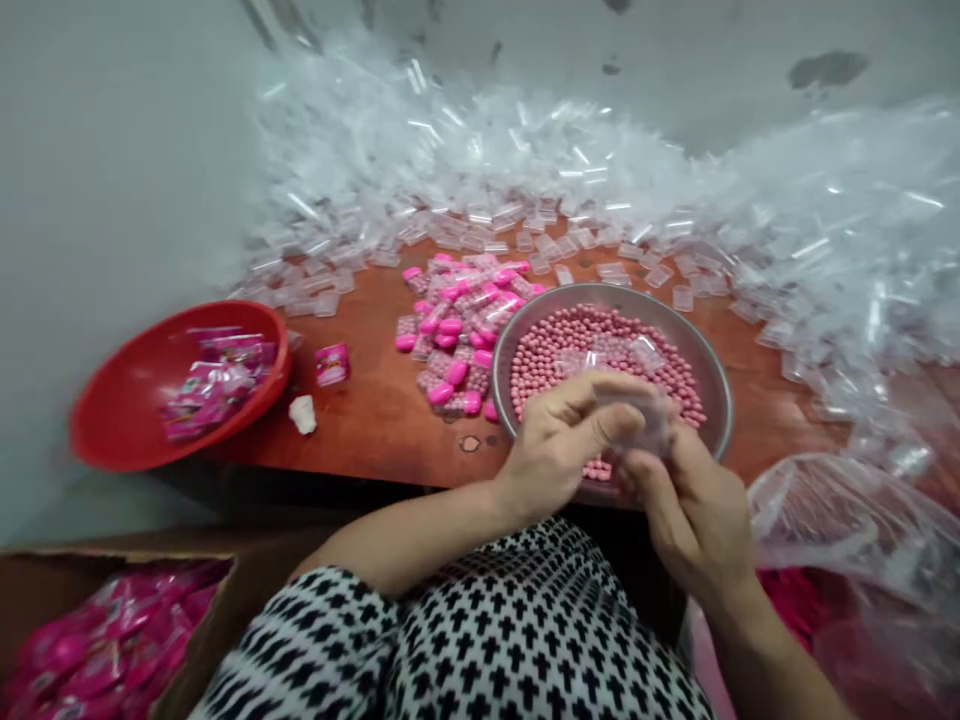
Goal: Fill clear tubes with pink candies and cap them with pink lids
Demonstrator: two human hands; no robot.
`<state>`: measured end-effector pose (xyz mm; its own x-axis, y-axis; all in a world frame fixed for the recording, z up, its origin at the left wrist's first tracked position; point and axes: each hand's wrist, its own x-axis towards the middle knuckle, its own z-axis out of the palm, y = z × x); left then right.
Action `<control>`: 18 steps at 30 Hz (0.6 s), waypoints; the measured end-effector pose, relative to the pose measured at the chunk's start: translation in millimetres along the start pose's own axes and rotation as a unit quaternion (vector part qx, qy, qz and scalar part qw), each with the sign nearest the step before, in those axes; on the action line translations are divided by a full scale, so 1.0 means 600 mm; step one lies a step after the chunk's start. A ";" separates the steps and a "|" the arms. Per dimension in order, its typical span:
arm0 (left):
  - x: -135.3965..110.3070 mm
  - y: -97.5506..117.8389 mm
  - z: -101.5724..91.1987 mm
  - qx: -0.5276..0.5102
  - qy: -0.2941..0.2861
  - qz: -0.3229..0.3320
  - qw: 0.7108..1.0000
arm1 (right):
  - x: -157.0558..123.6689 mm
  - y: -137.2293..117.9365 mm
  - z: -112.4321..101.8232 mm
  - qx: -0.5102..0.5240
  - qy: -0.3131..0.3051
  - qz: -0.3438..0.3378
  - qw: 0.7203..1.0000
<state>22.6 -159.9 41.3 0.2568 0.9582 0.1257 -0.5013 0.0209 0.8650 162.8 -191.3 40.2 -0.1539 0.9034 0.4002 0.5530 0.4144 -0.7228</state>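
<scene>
My left hand [562,440] and my right hand [686,500] meet over the near rim of a metal bowl [712,365] full of small pink balls [577,345]. Both hands pinch one small clear plastic container [649,415] between thumbs and fingers; it is blurred and I cannot see what is inside. Several more clear containers lie on top of the balls. Left of the bowl sits a pile of filled containers with pink caps [457,330].
A huge heap of empty clear containers [600,170] covers the back and right of the wooden table [375,400]. A red bowl [112,400] with pink packets stands at left. A cardboard box of pink packets [97,640] sits bottom left, a clear plastic bag [847,520] at right.
</scene>
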 end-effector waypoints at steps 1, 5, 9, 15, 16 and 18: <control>-0.015 0.016 0.000 -0.007 0.007 0.014 1.000 | -0.021 -0.006 0.008 -0.013 0.018 -0.006 1.000; -0.051 0.099 -0.019 0.001 0.094 0.230 0.969 | -0.088 -0.018 0.040 0.008 -0.040 0.024 0.999; -0.040 0.116 -0.055 0.066 0.005 0.166 0.984 | -0.060 0.001 0.018 -0.069 0.039 0.073 0.994; 0.052 0.062 -0.104 0.488 -0.164 0.071 0.854 | 0.119 0.100 -0.029 -0.217 0.022 0.006 0.976; 0.065 0.058 -0.106 0.564 -0.204 0.078 0.796 | 0.135 0.120 -0.033 -0.216 0.009 -0.005 0.976; 0.087 0.054 -0.105 0.679 -0.281 0.058 0.676 | 0.143 0.151 -0.042 -0.185 -0.051 -0.002 0.981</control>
<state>-31.9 -91.2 45.1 0.7451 0.6638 0.0649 0.5776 -0.6908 0.4350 220.2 -79.1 23.4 -0.2273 0.9159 0.3309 0.8091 0.3667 -0.4593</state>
